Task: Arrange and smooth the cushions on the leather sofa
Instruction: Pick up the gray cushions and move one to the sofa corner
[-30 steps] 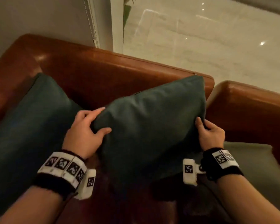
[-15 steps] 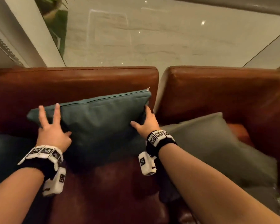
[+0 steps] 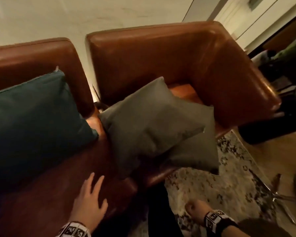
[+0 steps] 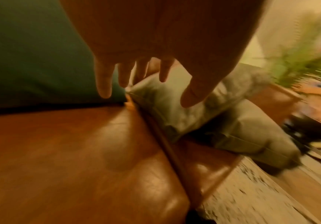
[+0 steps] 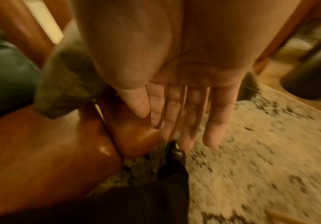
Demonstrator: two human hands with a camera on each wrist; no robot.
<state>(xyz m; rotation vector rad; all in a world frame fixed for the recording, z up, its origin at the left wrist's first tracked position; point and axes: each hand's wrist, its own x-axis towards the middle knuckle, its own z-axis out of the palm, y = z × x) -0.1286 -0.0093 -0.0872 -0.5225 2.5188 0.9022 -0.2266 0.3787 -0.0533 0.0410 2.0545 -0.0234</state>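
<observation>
A teal cushion (image 3: 32, 120) leaned upright against the backrest of the leather sofa (image 3: 41, 185), and beside it, on the adjoining seat, two grey-green cushions lay stacked: the upper grey cushion (image 3: 149, 124) sat askew over the lower grey cushion (image 3: 195, 151), whose far corner hung past the seat's front edge. Only the head view showed the sofa's backrests and both hands together. The left wrist view added a green plant (image 4: 305, 63) beyond the grey pair. The right wrist view showed a dark trouser leg (image 5: 155, 197) over the speckled rug (image 5: 261, 159). Both wrist views were smeared by motion, so cushion seams and edges were hard to read, and the head view cut off the teal cushion's left part.

The left hand (image 3: 90, 204) hovered over the seat's front, its fingers spread and straight, gripping nothing; whether it touched the leather could not be told. The right hand (image 5: 184, 106) hung above the rug with its fingers extended side by side, palm to the camera, also empty.
</observation>
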